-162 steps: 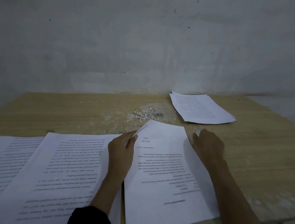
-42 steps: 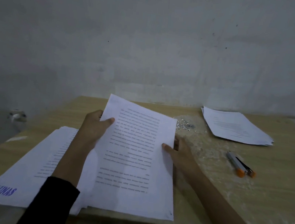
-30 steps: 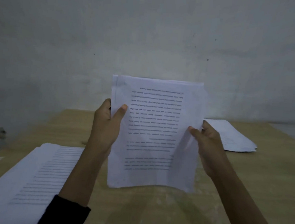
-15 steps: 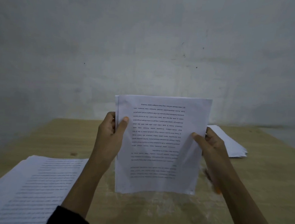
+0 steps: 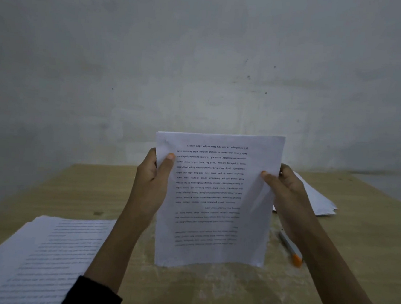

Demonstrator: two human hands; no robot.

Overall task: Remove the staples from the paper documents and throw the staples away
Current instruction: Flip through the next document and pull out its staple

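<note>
The counter carries a large pile of printed sheets at the near left. Above its middle stands the document, now upright with its print upside down and its lower edge at or just above the counter surface; which of the two cannot be told. A smaller pile lies at the far right, partly behind the right wrist.

The left hand pinches the document's upper left edge, thumb on the near face. The right hand grips the right edge likewise. An orange-tipped pen lies beside the right forearm.

Change noted: a little over a second ago the document lay tilted over the left pile; it has since been raised and turned on end. Half a second ago it was already upright, so little differs since.

Judgement: the sheets are probably being squared or checked for a remaining staple. No staple is discernible. The loose staple heap seen earlier is now hidden behind the document, not yet discarded.
</note>
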